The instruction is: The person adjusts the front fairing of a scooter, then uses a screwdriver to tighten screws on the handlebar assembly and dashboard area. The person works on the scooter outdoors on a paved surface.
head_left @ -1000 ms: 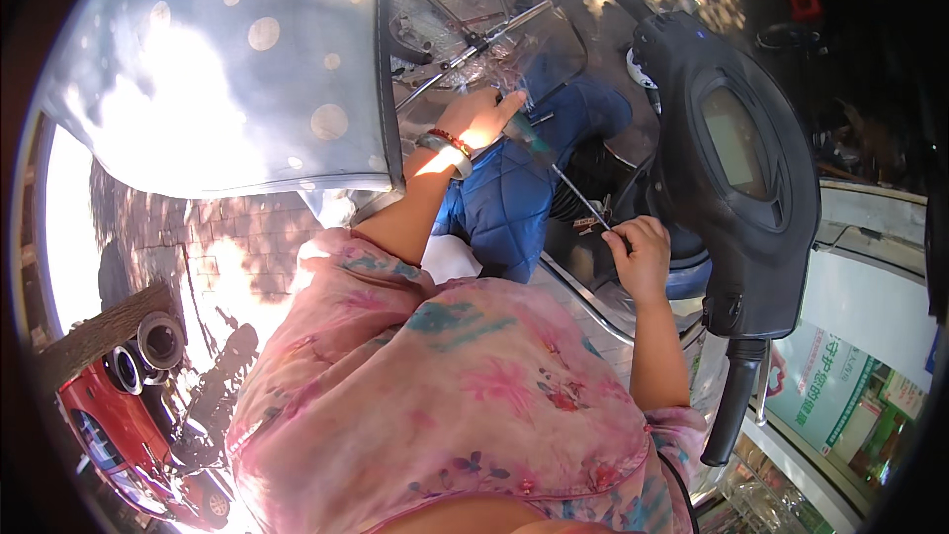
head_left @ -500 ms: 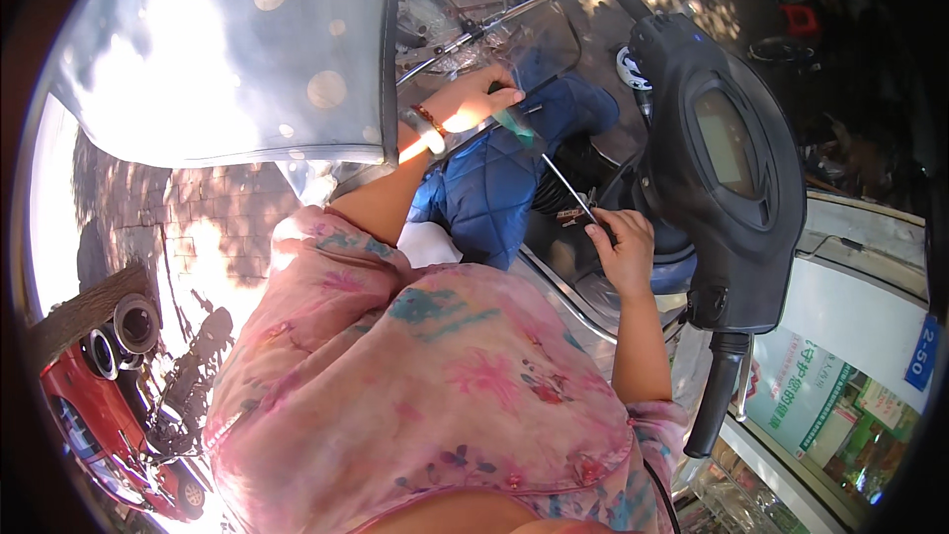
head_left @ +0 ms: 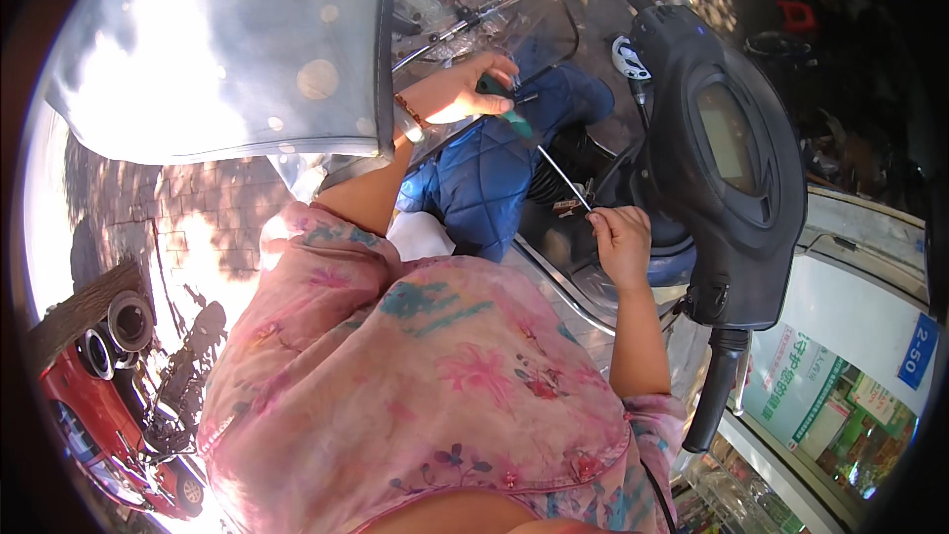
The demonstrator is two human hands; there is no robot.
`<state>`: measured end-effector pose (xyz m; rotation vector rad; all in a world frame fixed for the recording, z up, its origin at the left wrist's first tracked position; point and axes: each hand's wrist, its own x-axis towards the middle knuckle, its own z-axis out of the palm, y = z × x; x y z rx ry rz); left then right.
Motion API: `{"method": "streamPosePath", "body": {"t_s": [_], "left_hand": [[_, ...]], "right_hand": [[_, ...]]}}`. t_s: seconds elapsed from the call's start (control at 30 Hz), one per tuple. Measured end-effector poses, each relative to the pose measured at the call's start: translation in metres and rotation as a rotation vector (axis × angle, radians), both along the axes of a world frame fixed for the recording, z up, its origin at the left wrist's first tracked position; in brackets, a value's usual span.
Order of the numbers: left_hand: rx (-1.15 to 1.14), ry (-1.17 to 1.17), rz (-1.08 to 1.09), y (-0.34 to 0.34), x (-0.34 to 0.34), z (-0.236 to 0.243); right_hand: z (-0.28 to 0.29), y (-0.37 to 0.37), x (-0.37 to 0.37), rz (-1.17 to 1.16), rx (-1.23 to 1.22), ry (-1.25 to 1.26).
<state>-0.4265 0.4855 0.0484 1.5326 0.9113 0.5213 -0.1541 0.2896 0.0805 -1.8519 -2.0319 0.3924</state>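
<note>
A screwdriver [head_left: 560,172] with a green handle and thin metal shaft slants across the middle. My left hand [head_left: 463,90] is closed around the handle, its dark end showing by the palm. At the other end, my right hand [head_left: 624,237] pinches the shaft's tip between thumb and fingers; whether something small is also held there, I cannot tell. Close to the tip hangs a small bunch of keys [head_left: 569,206] on the dark scooter body. Below my left hand lies a blue quilted cover [head_left: 474,188].
The black scooter handlebar with its display [head_left: 727,138] stands at the right. A grey dotted sheet [head_left: 257,49] fills the upper left. Beyond my left hand is a metal frame [head_left: 494,8] with tools and clear plastic. A red car [head_left: 109,435] and shopfront panel [head_left: 840,326] flank me.
My left hand has turned slightly on the screwdriver handle, and its fingers have shifted, showing more of the dark end. My right hand's fingers have drawn closer together at the tip.
</note>
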Motion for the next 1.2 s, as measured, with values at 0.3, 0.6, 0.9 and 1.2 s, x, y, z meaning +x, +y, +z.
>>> {"method": "streamPosePath", "body": {"t_s": [0.3,0.6,0.9,1.2], "left_hand": [[-0.139,-0.129,-0.026,0.004,0.005,0.004],[-0.023,0.528,-0.008,0.008,0.012,-0.001],[0.06,-0.093,0.065,-0.004,0.008,0.0],[0.116,-0.04,-0.158,0.001,-0.001,-0.001]], "right_hand": [[-0.004,0.0,0.003,0.004,0.09,0.006],[0.001,-0.002,0.002,-0.028,0.019,-0.022],[-0.003,-0.001,0.003,-0.008,0.026,0.011],[-0.002,0.0,0.003,0.015,0.004,0.045]]}}
